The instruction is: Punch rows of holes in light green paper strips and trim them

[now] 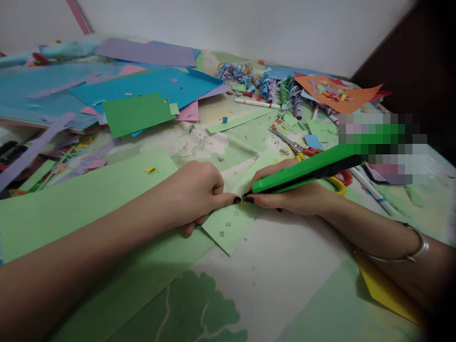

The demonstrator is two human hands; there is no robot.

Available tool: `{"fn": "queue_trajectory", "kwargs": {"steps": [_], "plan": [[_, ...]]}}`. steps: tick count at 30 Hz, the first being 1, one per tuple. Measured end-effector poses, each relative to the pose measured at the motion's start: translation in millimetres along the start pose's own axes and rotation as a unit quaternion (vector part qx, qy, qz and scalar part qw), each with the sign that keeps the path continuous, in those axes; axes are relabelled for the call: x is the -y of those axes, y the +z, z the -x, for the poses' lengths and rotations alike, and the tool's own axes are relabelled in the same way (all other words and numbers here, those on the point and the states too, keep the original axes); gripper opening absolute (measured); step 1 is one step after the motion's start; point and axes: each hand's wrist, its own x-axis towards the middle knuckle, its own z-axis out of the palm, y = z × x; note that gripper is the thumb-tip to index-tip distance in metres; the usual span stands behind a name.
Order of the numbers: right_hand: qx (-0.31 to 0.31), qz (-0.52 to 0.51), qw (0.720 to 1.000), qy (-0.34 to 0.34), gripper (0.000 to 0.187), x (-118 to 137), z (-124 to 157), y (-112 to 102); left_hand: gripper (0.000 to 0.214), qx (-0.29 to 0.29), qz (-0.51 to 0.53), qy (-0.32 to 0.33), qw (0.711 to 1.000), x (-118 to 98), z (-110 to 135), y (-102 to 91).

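"How does your table lie?"

"You have a printed tablecloth [270,270] with the pale-green strip [231,230] at the clock's centre. A white wall [228,23] bounds twelve; a blue sheet [149,85] covers eleven; scissors [295,146] lie toward half past one."

"Where is your room?"

"Widest at five to six; a large light-green sheet [89,199] fills eight to nine."

"Your grip?"

"Your right hand [299,202] grasps a green-and-black tool [306,167]. Your left hand [197,192] puts its thumb on the strip; I cannot tell whether its curled fingers hold anything."
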Motion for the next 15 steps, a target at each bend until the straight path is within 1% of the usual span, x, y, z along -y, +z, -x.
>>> {"fn": "queue_trajectory", "kwargs": {"steps": [5, 9, 15], "plan": [[0.002, -0.007, 1.0, 0.002, 0.021, 0.5, -0.5, -0.2, 0.042, 0.001, 0.012, 0.001, 1.0, -0.3, -0.2, -0.7], [-0.004, -0.014, 1.0, 0.013, 0.018, -1.2, 0.2, 1.7, 0.043, -0.002, 0.013, -0.001, 1.0, 1.7, -0.7, 0.6], [0.0, 0.012, 1.0, 0.018, 0.016, -2.1, 1.7, 0.3, 0.043, 0.0, 0.006, -0.003, 1.0, 2.4, -1.4, 1.2]]}}
